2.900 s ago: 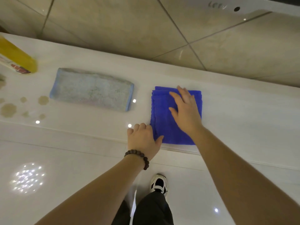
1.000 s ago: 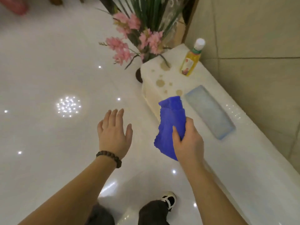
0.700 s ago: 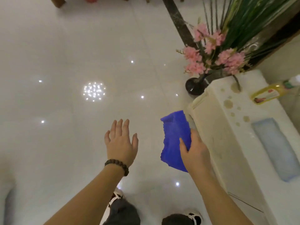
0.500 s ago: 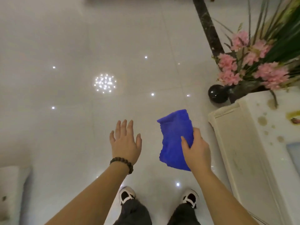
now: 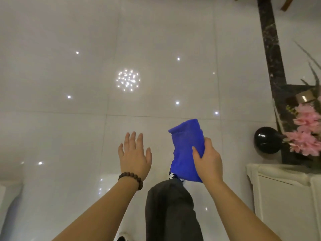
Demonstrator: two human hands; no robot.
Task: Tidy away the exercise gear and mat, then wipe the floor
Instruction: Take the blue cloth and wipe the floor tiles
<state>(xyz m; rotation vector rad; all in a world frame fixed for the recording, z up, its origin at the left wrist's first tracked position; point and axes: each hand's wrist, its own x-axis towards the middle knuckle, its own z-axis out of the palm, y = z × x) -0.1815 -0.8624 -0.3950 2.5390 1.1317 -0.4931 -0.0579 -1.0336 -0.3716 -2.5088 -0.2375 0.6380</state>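
**Inspector:** At centre right, near the camera, state the position of the task's item.

**Recorder:** Blue cloth (image 5: pixel 186 150), folded, held in the air above the white tiled floor (image 5: pixel 69 49). Its upper end stands up past the fingers; its lower end hangs in front of a raised knee in dark trousers (image 5: pixel 171 211). It touches nothing but the hand.

**Inspector:** Which hand, and how?

**Recorder:** Right hand (image 5: pixel 207 161). Thumb lies across the near face of the cloth, the other fingers wrap behind it. A firm grasp on the cloth's right edge.

**Inspector:** The other hand?

**Recorder:** Left hand (image 5: pixel 134 156), to the left of the cloth and apart from it. Palm faces down, fingers straight and slightly spread, holding nothing. A dark beaded bracelet (image 5: pixel 131 178) sits on that wrist.

**Inspector:** Surroundings?

**Recorder:** Floor is glossy, with a cluster of reflected ceiling lights (image 5: pixel 128 82) at far centre and scattered single glints. Part of a shoe (image 5: pixel 122 238) shows at the bottom edge. At the right, a white cabinet (image 5: pixel 284 197) runs off the frame. Just beyond its far end stands a round black vase (image 5: pixel 264 140) with pink flowers (image 5: pixel 307 131) leaning over from the right. A dark marble strip (image 5: pixel 271 49) in the floor runs from the far edge toward the vase.
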